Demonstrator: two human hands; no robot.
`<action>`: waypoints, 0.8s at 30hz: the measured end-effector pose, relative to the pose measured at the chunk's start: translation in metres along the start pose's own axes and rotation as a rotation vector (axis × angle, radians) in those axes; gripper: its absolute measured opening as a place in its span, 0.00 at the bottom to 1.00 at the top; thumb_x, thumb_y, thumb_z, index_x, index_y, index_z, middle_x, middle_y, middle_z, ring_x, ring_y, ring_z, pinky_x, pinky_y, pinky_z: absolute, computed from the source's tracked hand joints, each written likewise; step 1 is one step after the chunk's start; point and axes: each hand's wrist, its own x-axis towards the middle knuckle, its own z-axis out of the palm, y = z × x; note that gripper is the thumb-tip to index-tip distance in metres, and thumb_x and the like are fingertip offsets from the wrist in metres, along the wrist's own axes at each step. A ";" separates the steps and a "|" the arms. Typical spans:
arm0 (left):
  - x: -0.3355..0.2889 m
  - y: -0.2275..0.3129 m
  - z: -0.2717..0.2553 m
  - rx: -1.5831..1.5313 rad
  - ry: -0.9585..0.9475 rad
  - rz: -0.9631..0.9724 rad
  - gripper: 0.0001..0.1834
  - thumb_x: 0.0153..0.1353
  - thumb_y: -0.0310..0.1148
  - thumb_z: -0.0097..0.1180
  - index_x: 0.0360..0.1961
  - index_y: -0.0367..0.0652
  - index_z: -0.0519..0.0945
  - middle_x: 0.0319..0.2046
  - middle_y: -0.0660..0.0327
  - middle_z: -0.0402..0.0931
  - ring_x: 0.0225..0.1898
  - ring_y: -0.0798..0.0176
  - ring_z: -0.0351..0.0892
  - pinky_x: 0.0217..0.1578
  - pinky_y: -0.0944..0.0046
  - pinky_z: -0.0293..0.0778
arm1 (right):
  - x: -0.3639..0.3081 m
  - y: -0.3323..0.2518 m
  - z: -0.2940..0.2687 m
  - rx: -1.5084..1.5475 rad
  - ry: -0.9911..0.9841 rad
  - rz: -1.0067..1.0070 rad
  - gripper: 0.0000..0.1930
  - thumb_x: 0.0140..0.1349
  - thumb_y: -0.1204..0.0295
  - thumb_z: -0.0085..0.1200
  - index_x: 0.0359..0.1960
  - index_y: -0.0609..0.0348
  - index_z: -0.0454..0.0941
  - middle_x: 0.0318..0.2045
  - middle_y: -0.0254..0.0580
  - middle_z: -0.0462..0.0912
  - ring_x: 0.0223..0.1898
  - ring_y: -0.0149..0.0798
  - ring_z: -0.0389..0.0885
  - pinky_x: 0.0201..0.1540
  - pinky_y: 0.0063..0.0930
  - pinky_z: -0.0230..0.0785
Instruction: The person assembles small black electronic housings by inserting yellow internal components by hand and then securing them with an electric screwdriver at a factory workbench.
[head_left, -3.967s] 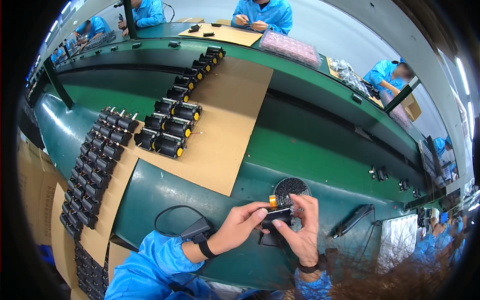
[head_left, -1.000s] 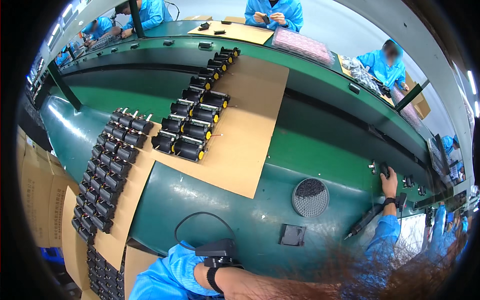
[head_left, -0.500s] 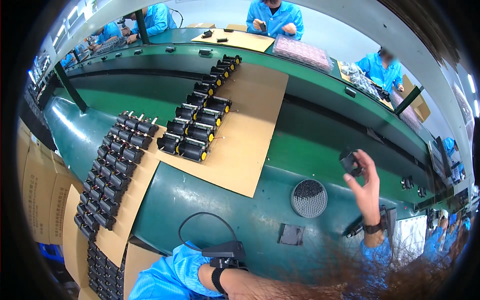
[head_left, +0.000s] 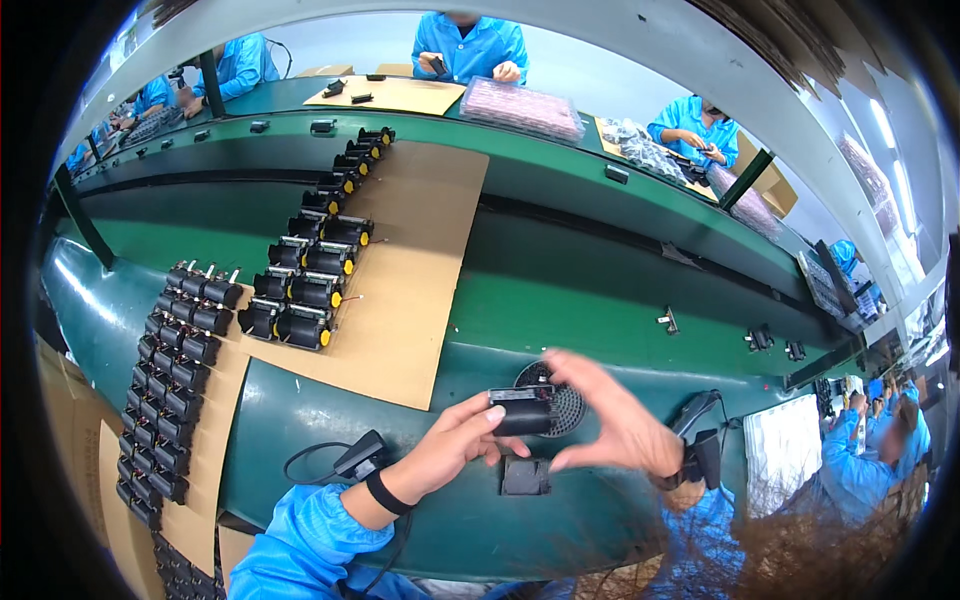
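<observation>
My left hand (head_left: pixel 455 450) grips a black cylindrical housing (head_left: pixel 522 411) with a silvery strip along its top edge. Just right of the housing is my right hand (head_left: pixel 620 425), its thumb and fingers spread apart and slightly blurred; nothing shows between them. Partly hidden behind the housing, a round grey dish (head_left: pixel 568 402) holds small black pieces, too small to name. Below the hands a dark square pad (head_left: pixel 526 478) lies on the green bench. A handheld tool that looks like a power screwdriver (head_left: pixel 697 412) rests beyond my right wrist.
Rows of black units with yellow ends (head_left: pixel 318 292) stand on a cardboard sheet (head_left: pixel 425 270). Left of them, many black cylinders (head_left: pixel 178 395) sit on another sheet. A green conveyor (head_left: pixel 400 135) carries spaced parts; co-workers in blue (head_left: pixel 470 45) sit beyond. A white sheet (head_left: pixel 782 455) lies at right.
My left hand has come into view and holds a black housing. My right hand, which had a black part in its fingers, has moved left and down and is now spread. The view has shifted.
</observation>
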 end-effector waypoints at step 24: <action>-0.004 -0.008 -0.009 -0.077 0.092 0.019 0.28 0.72 0.32 0.52 0.71 0.41 0.65 0.60 0.54 0.77 0.54 0.52 0.83 0.45 0.62 0.76 | -0.080 0.234 -0.058 -0.548 0.519 0.716 0.14 0.64 0.65 0.63 0.48 0.57 0.78 0.43 0.48 0.80 0.39 0.49 0.83 0.44 0.42 0.77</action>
